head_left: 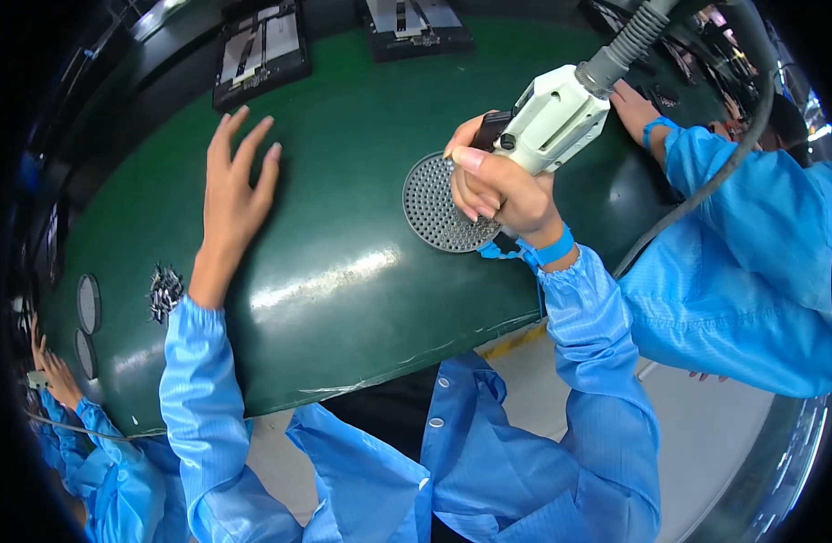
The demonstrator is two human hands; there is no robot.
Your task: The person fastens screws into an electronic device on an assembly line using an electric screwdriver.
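Note:
My right hand (511, 190) is wrapped round the front end of a pale, light-green electric screwdriver (561, 118) with a ribbed grey cable sleeve at its back. Its tip is hidden by my fingers. Just under that hand lies a round grey screw tray (429, 204) full of small holes, partly covered by my fingers. A blue wrist strap (551, 249) circles my right wrist. My left hand (237, 185) is stretched out above the green table mat, fingers apart and holding nothing. Beyond its fingertips lies a black-framed unit (262, 54) with a pale panel inside.
A second black-framed unit (416, 27) lies at the far edge. Small dark parts (165, 291) are heaped beside my left forearm, near two round trays (88, 303). A co-worker's blue sleeve (741, 195) is close on the right, with a grey cable (705, 190) crossing it. Another person's hand (61, 380) shows far left.

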